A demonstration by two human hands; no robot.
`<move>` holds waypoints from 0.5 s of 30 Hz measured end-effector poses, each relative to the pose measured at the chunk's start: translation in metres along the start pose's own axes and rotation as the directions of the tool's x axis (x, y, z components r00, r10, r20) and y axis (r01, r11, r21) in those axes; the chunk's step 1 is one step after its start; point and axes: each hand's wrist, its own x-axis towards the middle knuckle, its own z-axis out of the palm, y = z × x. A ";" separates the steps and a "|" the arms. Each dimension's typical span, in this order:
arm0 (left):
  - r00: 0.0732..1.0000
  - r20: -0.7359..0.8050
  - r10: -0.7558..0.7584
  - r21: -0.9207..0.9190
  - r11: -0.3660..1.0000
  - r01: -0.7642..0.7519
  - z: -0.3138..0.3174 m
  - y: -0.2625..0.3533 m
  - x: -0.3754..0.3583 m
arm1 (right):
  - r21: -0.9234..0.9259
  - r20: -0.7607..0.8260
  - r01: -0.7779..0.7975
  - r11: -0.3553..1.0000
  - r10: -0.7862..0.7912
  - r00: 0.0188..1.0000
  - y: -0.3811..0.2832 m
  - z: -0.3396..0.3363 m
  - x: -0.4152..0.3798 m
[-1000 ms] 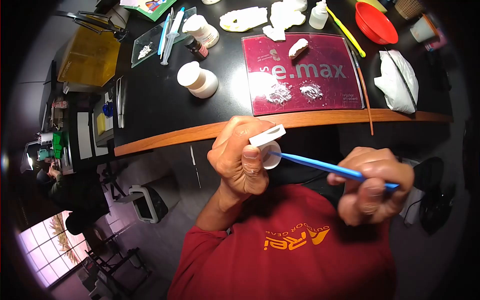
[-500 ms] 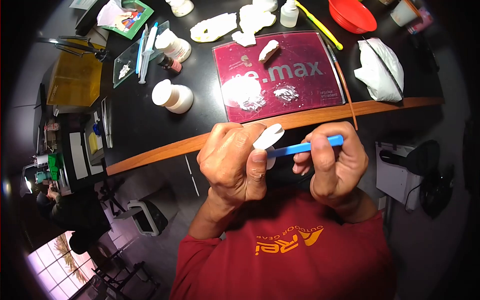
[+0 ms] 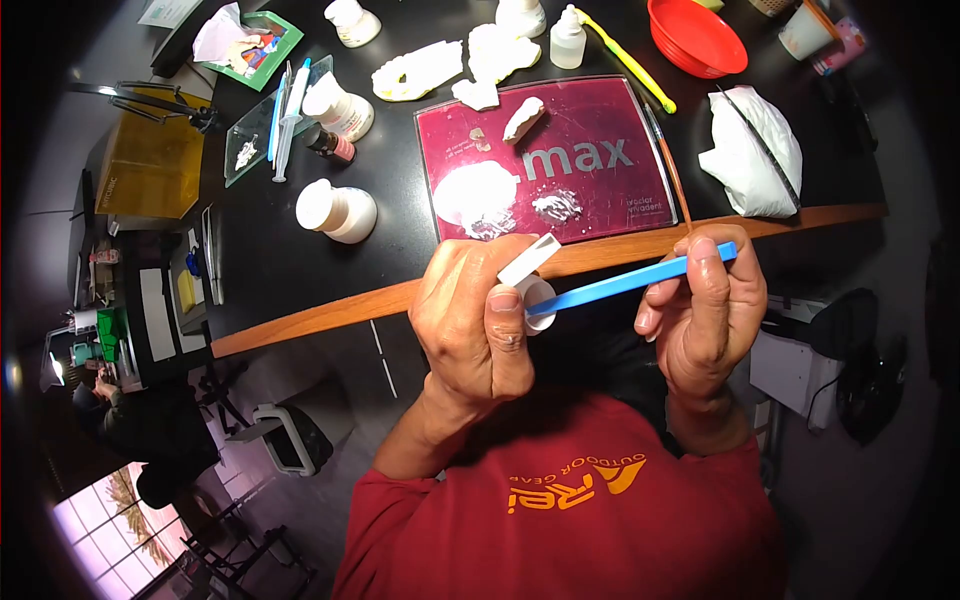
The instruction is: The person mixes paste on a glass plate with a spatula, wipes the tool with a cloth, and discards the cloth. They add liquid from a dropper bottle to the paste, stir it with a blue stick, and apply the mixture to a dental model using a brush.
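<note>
My left hand is closed around a small white container with its flat lid swung up. The container's mouth faces right. Between the thumb and fingers of my right hand is a flat blue plastic stick, slanting down to the left. Its far end reaches into the container's mouth, so the tip is hidden. Beyond both hands, a dark red mat bears two heaps of white powder and an off-white chunk.
A white bottle stands left of the mat, near a small dark bottle and syringes. To the right are a brush and a white bag. A red bowl sits farther back. The wooden table edge runs beyond my hands.
My right hand has moved right and slightly up, showing more of the blue stick. The container has turned, so its round mouth and raised lid now show. The view has shifted slightly.
</note>
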 end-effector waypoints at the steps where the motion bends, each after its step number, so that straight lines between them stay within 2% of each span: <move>1: 1.000 0.002 -0.004 0.014 1.000 0.004 0.001 0.000 0.000 | -0.003 -0.005 -0.003 1.000 0.003 1.000 -0.001 -0.001 0.001; 4: 1.000 0.016 -0.012 0.040 0.999 0.011 0.000 0.001 0.001 | 0.000 -0.015 -0.001 1.000 0.001 1.000 -0.001 -0.002 0.004; 9: 0.996 0.058 0.062 0.066 0.996 -0.065 0.001 -0.003 0.004 | -0.183 0.020 0.112 0.977 -0.110 0.994 -0.009 0.002 -0.003; 10: 0.994 0.079 0.071 0.081 0.994 -0.077 0.000 0.000 0.006 | -0.203 0.076 0.208 0.957 -0.197 0.977 -0.007 0.002 -0.006; 11: 0.992 0.100 0.080 0.096 0.991 -0.090 -0.001 0.002 0.009 | -0.247 0.245 0.353 0.902 -0.295 0.924 -0.006 -0.003 -0.003; 13: 0.988 0.115 0.107 0.099 0.988 -0.118 -0.001 0.002 0.012 | -0.303 0.366 0.471 0.828 -0.356 0.860 -0.003 -0.003 0.001; 15: 0.985 0.130 0.111 0.104 0.987 -0.125 -0.002 0.003 0.013 | -0.329 0.361 0.390 0.860 -0.267 0.893 -0.006 0.002 0.002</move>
